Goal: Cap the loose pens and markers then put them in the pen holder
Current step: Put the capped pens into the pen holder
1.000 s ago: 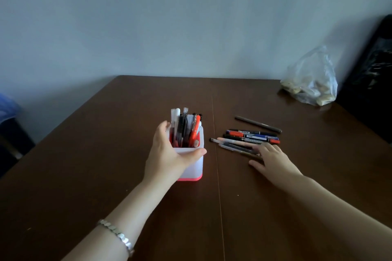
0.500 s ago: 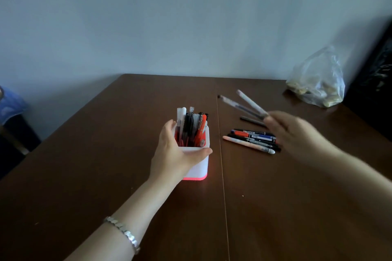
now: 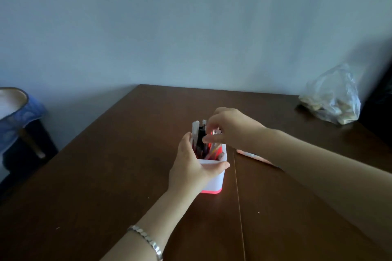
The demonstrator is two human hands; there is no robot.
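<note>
At the far left a blue pot (image 3: pixel 14 112) stands off the table (image 3: pixel 106 176). Near the table's middle the left hand (image 3: pixel 191 167), a bracelet (image 3: pixel 146 237) on its wrist, is clamped on the holder (image 3: pixel 214 178): the thumb lies across the near wall by the rim and the fingers wrap the left side. The holder is white plastic with a pink base. It looks light and smooth, so it would likely slide or tip if pushed from above without that steadying grip. It is crowded with pens (image 3: pixel 199 140) standing on end. These are thin, stiff and light, and probably slick along the barrel. They are best taken mid-barrel or near the cap, then fed tip-down into a gap between the others. The right hand (image 3: pixel 231 127) hovers over the pen tops with its fingers bent down and the thumb pointing left. Blur hides whether it pinches a pen. Just right of the holder, a pale loose pen (image 3: pixel 252 155) lies flat on the table, partly under the right forearm, and any others there are hidden. A clear bag (image 3: pixel 333 99) sits at the far right corner.
</note>
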